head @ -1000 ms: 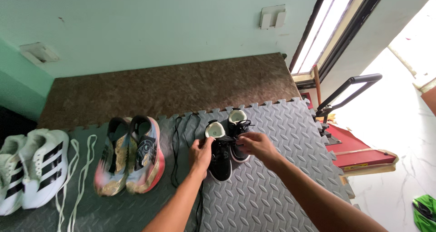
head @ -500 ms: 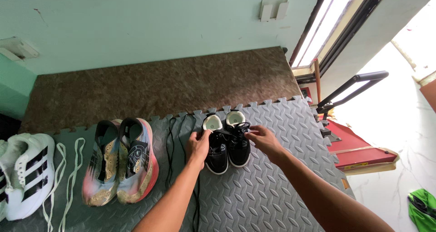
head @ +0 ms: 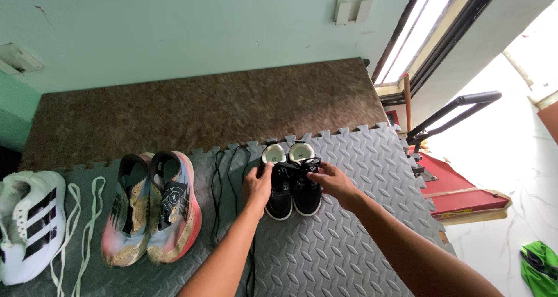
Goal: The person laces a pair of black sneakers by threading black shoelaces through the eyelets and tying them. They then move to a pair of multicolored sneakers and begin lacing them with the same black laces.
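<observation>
Both hands at a small pair of black shoes on the grey foam floor mat.

Left hand (head: 257,185) fingers curl on the black shoes (head: 292,183); right hand (head: 334,181) fingers pinch a lace at the tongue. A tug could slide the light pair; beyond the left fingers, loose black laces (head: 224,181) could snag.

Grey interlocking foam mat (head: 360,239) covers the floor; taken as reference. On its left part: pair of worn multicoloured running shoes (head: 152,207), toes toward the viewer. Further left, at the mat's edge: white shoes with black stripes (head: 30,230), with loose white laces (head: 78,227) lying between the two pairs. Beyond the mat: brown speckled slab (head: 197,108) (runs up to a pale green wall (head: 192,27)). Off the mat's right edge: red platform (head: 465,189).
</observation>
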